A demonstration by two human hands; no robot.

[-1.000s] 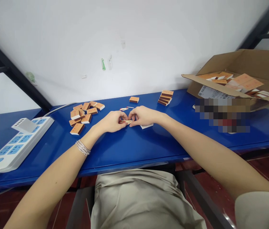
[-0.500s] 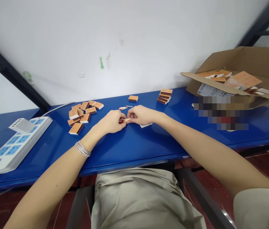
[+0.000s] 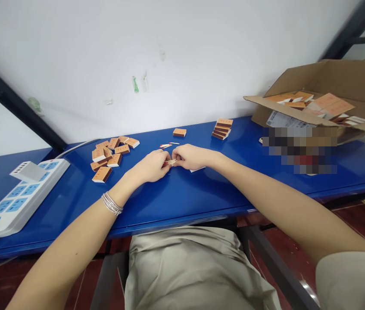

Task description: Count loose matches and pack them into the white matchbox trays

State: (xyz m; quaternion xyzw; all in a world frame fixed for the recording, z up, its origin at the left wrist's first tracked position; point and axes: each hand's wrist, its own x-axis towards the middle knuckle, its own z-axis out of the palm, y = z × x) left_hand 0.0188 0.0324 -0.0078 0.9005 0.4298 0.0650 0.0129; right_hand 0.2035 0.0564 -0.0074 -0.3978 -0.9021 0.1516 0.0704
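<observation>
From here I see a glossy blue bench (image 3: 176,202) against a white wall (image 3: 182,56), with a power strip (image 3: 17,198), loose orange matchboxes (image 3: 102,174), a short matchbox stack (image 3: 223,128) and an open cardboard carton (image 3: 298,77) along it. The left hand (image 3: 150,167) and right hand (image 3: 191,157) are closed, pinching a small bunch of matchsticks (image 3: 170,162) between their fingertips, just above a white tray (image 3: 197,169) that lies mostly under the right hand. A pixelated patch (image 3: 298,150) hides the bench before the carton, and the fingers cover most of the sticks.
</observation>
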